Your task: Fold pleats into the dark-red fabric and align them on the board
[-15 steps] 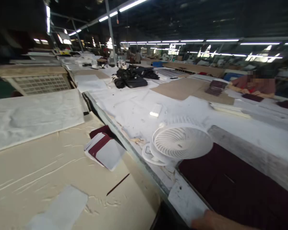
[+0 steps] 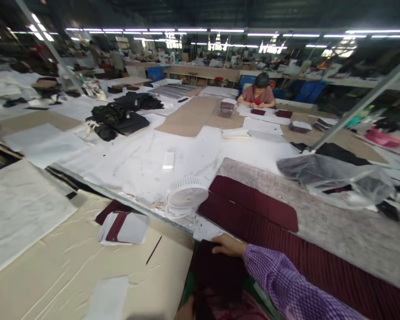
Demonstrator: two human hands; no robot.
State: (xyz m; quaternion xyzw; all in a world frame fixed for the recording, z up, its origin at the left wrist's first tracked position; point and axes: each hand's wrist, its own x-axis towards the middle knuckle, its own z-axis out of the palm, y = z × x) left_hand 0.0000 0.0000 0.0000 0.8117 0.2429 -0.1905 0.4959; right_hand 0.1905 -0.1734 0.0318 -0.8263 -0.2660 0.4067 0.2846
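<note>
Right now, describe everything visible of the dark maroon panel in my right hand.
The dark maroon panel looks like fabric, nearly black, with no print visible. It sits right of the cream-covered table, its lower part blurred. The right hand grips it near the top; whether the left hand, lower down, touches it is unclear.

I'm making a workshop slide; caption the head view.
The right hand holds dark fabric, with a white fan and maroon panels beyond it.

Right hand [image 2: 229, 246] extended, curled in grip; left hand [image 2: 186, 310] low (mostly cut off).
</note>
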